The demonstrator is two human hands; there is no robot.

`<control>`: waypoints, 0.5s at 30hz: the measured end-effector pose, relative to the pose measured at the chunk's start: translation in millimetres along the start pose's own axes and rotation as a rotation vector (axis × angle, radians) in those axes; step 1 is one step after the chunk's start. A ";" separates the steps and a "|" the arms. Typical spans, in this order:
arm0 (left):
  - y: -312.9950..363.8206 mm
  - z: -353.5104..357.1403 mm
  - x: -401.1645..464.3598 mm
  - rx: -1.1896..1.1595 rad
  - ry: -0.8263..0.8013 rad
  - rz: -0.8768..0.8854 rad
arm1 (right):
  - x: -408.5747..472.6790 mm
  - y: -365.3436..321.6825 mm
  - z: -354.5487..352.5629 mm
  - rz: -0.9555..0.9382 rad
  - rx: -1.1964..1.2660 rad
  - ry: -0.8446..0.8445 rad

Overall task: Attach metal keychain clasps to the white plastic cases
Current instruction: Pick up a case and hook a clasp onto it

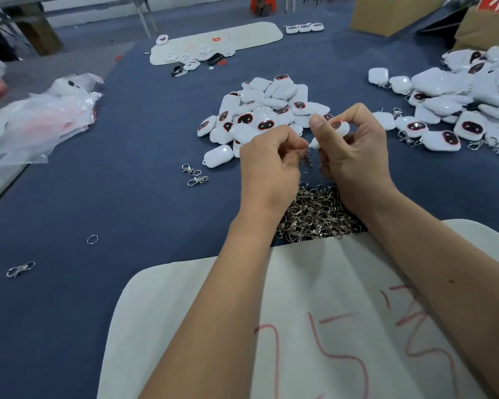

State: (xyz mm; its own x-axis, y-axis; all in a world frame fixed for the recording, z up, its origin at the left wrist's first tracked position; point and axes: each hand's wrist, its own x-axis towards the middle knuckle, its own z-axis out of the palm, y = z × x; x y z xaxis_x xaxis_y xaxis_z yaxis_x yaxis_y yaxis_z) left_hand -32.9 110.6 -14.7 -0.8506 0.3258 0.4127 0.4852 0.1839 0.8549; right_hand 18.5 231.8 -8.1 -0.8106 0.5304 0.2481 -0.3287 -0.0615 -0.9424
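Note:
My right hand (355,156) grips a white plastic case (340,128), its small loop end pointing down-left. My left hand (271,165) pinches a metal clasp (307,162) that hangs between the two hands, right at the case's loop. A heap of loose metal clasps (317,214) lies just below my hands. Behind them sits a pile of white cases with dark oval faces (262,110). At the right lies another pile of cases with clasps attached (455,110).
Stray clasps (195,175) and a ring (92,239) lie on the blue table cover (127,197). A white pad with red marks (300,326) lies under my forearms. Clear plastic bags (41,119) sit left; cardboard boxes (392,12) stand far right.

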 end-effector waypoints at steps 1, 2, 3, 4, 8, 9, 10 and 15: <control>0.8 -1.0 -0.6 0.026 -0.014 0.031 | 0.2 -0.2 -0.1 0.011 0.002 -0.004; 1.9 -1.9 -1.5 0.046 -0.023 0.061 | 0.6 -0.4 -0.2 0.024 0.007 -0.007; 3.1 -1.8 -2.3 0.051 -0.019 0.079 | 1.0 -0.5 -0.3 0.037 0.018 -0.008; 4.6 -0.7 -2.9 0.036 0.001 0.079 | 1.6 -0.8 -0.3 0.051 0.038 -0.008; 11.4 7.0 -0.8 -0.217 0.078 -0.124 | 4.7 -1.7 -0.1 0.091 0.146 -0.014; 11.7 7.8 0.1 -0.283 0.061 -0.186 | 5.4 -1.6 -0.7 0.100 0.160 -0.017; 12.2 7.8 0.5 -0.334 0.038 -0.233 | 6.1 -1.2 -1.4 0.108 0.172 -0.025; 16.3 3.6 1.5 -0.486 0.084 -0.330 | 6.2 -2.7 -0.7 0.139 0.209 -0.075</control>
State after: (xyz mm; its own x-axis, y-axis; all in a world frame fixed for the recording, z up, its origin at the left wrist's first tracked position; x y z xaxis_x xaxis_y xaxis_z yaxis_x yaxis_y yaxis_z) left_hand -25.5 117.4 -1.3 -0.9635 0.2452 0.1070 0.0607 -0.1892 0.9801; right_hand 14.6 235.8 -4.2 -0.8859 0.4412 0.1431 -0.2988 -0.3068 -0.9037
